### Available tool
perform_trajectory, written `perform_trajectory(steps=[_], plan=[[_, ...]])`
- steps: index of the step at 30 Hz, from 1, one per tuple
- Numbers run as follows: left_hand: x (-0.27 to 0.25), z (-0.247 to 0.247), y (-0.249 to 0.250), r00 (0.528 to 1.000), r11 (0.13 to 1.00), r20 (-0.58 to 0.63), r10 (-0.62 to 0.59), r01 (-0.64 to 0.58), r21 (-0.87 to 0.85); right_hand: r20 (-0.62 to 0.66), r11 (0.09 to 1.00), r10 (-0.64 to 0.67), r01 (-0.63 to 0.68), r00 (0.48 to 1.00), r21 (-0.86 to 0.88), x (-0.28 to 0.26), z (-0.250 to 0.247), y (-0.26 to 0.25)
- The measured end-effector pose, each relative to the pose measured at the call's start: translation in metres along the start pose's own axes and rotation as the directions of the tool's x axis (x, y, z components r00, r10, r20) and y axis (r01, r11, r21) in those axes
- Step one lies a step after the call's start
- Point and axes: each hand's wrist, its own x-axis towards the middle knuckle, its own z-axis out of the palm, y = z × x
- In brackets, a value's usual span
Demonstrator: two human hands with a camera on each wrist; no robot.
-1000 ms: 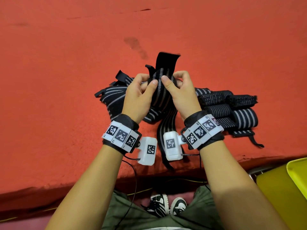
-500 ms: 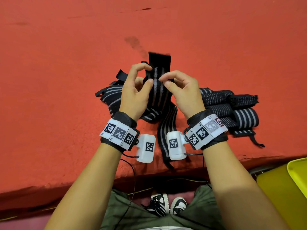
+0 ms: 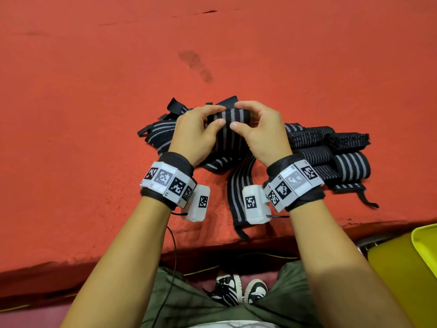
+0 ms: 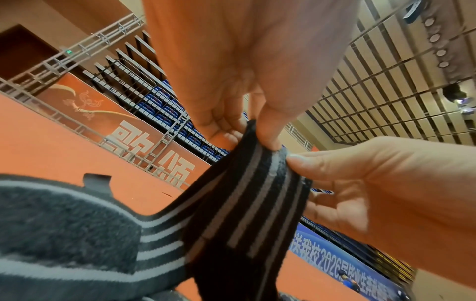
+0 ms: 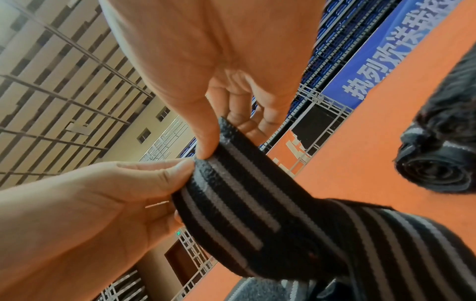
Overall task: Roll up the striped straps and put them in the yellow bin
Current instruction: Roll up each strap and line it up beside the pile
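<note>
A black strap with grey stripes (image 3: 229, 140) is held between both hands above the red mat. My left hand (image 3: 218, 116) pinches its folded top end from the left, thumb (image 4: 269, 134) on the near side. From the right, my right hand (image 3: 236, 115) pinches the same end, thumb (image 5: 206, 145) against the fold. The strap's tail (image 3: 238, 195) trails toward me on the mat. Loose striped straps (image 3: 158, 134) lie left of my hands. The yellow bin (image 3: 402, 275) stands at the lower right, below the mat's edge.
Several rolled striped straps (image 3: 331, 157) lie right of my hands on the red mat (image 3: 94, 114); one roll (image 5: 435, 169) shows end-on in the right wrist view. The mat's front edge (image 3: 212, 247) runs just before my knees and shoes.
The strap's top end stood upright above my fingers; now it is folded down into a short roll between both hands, which have dropped lower and closer together.
</note>
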Motion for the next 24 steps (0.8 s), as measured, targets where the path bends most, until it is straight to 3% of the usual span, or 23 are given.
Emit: perform_trajectory(steps=[8,14,21,24], plan=[[0.005,0.01,-0.002,1.0,0.999,0.03,0.002,-0.003,0.042,-0.042,0.99,0.0,-0.006,0.999,-0.141,-0.002,-0.005,0.001],[0.003,0.014,-0.003,0.997,0.997,0.067,-0.024,0.029,-0.067,-0.061,0.999,0.026,-0.028,0.998,-0.04,-0.003,-0.004,0.009],[0.002,0.013,0.001,1.0,0.986,-0.006,-0.026,0.025,-0.162,0.071,0.991,0.04,-0.049,0.997,0.126,-0.012,-0.008,0.01],[0.002,0.014,0.002,0.997,0.957,-0.045,-0.066,0.051,-0.285,0.1,0.986,0.035,-0.051,0.994,0.161,-0.013,-0.013,0.007]])
